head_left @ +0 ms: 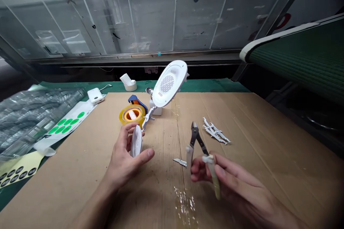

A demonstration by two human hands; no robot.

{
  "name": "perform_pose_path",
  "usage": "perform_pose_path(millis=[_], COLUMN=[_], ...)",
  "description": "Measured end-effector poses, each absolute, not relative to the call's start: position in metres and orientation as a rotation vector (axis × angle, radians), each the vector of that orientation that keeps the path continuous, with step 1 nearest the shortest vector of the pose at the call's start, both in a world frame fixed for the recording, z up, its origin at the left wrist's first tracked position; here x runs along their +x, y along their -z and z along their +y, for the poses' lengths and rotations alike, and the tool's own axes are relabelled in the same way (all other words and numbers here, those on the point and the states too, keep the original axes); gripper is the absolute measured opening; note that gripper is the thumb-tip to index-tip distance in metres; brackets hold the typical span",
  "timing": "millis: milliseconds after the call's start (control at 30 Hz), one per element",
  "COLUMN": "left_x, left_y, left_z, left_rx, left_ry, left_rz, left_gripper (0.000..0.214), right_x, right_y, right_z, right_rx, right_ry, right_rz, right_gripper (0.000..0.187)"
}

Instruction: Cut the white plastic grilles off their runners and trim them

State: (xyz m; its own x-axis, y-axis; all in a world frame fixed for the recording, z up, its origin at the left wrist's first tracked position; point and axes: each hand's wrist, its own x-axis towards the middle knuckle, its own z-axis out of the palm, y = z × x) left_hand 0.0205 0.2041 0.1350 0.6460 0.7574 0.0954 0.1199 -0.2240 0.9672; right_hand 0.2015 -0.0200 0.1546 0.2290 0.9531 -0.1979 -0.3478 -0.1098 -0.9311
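My left hand is closed around a small white perforated plastic cover, its thumb pointing right. From that cover a thin white sprue runs up to a larger oval perforated cover, which is raised and tilted above the cardboard. Side cutters are in my right hand, gripped by the handles, jaws pointing away from me and handles spread. A small silver blade lies just left of the handles. Several cut white sprue pieces lie beyond my right hand.
A tape roll and blue tape dispenser sit behind my left hand. Sticker sheets, a white device and clear plastic packaging occupy the left. A green conveyor belt overhangs the right side.
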Motion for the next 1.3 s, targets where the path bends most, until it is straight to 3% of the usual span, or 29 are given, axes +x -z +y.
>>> perform_pose_path(millis=[200, 400, 600, 1300], left_x=[0.026, 0.025, 0.025, 0.027], left_y=[-0.130, -0.130, -0.133, -0.127], left_z=[0.197, 0.192, 0.186, 0.175], left_rx=[1.607, 1.697, 1.728, 2.017], left_ry=[-0.656, -0.679, -0.617, -0.679], left_rz=[0.633, 0.667, 0.648, 0.527], left_gripper=[0.084, 0.092, 0.093, 0.098], right_x=[0.189, 0.183, 0.180, 0.171], right_y=[-0.147, -0.146, -0.147, -0.143], right_z=[-0.015, -0.017, -0.013, -0.011], right_rx=[-1.071, -1.113, -0.972, -1.342], right_ry=[-1.307, -1.377, -1.539, -1.605], right_rz=[-0.682, -0.622, -0.608, -0.756], right_gripper=[0.042, 0.036, 0.049, 0.026])
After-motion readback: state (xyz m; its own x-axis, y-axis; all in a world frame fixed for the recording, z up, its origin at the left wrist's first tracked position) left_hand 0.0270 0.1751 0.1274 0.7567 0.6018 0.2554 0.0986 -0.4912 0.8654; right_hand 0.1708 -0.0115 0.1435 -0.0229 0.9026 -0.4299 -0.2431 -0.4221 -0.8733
